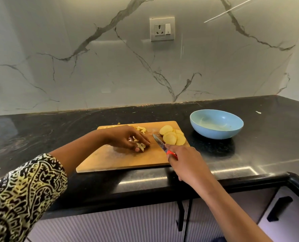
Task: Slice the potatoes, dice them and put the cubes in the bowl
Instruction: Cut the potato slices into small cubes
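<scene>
slicing is judged largely complete, dicing partly done, and transfer to the bowl not yet started. a stack of round potato slices [173, 137] lies overlapped at the 2 o'clock corner of the cutting board [127, 161], not cut into strips or cubes. the left hand [127, 137] sits near the board centre, fingers bent down and gathered around a small cluster of cut pieces [141, 146]; whether these are finished cubes or irregular offcuts cannot be determined. a further heap of pale scraps [141, 129] lies at the 12 o'clock edge of the board, just behind the left hand. the right hand [185, 159] is at the 4 o'clock edge of the board, fingers wrapped around the red handle of the knife [160, 142]. the blade points toward 11 o'clock, low over the board, its tip between the cut pieces and the slices; contact with the board cannot be confirmed. the blue bowl [215, 132] stands on the black countertop [57, 130] at 2 o'clock from the board, near it but apart. no cubes are visible inside, only a pale smear. outstanding steps, as judged: dice the stacked slices, finish the pieces under the left hand, move all cubes to the bowl
</scene>
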Motion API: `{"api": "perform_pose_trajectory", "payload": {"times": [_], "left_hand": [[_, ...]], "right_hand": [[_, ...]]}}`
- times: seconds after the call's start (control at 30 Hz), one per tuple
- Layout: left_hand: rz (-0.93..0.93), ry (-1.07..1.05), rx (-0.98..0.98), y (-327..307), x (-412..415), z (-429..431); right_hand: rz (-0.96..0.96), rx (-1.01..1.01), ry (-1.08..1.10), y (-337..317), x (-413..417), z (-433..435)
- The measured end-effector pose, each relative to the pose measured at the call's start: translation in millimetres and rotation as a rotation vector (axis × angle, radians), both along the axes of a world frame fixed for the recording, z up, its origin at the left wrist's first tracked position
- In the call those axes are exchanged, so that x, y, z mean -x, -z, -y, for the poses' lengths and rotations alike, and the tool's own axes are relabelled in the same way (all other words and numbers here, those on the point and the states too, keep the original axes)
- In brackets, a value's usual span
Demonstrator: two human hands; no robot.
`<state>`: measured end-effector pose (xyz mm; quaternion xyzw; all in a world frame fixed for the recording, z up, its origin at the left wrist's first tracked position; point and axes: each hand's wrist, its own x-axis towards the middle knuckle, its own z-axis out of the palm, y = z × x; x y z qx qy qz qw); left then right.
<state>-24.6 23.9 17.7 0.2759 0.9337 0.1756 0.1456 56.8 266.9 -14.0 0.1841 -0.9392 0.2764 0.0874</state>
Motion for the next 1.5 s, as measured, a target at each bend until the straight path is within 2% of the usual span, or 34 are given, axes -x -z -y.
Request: {"api": "perform_pose_trajectory", "payload": {"times": [0.13,0.23,0.4,0.53,0.67,0.9,1.07,1.2,1.5], "left_hand": [[-0.256,-0.040,-0.015,10.6,-8.5,0.0],[-0.364,-0.228,-0.084,21.4,-25.2,-4.0],[-0.581,-0.517,0.055,37.1,-46.6,-26.8],[-0.429,-0.592,-0.045,32.0,-51.1,-22.5],[-0.311,-0.552,-0.173,26.4,-58.7,-0.1],[-0.417,-0.500,-0.227,35.8,-63.6,12.6],[-0.495,-0.488,-0.243,38.4,-65.1,11.9],[-0.517,-0.429,-0.193,38.6,-62.8,12.4],[-0.575,-0.446,-0.094,44.2,-57.4,1.2]], "right_hand": [[-0.012,-0.003,-0.003,-0.2,-1.9,-2.2],[0.003,-0.017,-0.008,-0.5,-1.7,1.7],[-0.025,-0.089,-0.048,-6.9,-1.5,12.7],[-0.057,-0.155,-0.057,-8.2,-3.6,16.5],[-0.110,-0.178,-0.059,-3.7,-8.6,21.1],[-0.181,-0.262,-0.063,2.8,-16.1,50.2],[-0.199,-0.236,-0.043,4.8,-12.2,52.8],[-0.191,-0.204,-0.018,0.5,-13.3,44.1],[-0.162,-0.116,-0.058,-3.5,-25.2,47.0]]}}
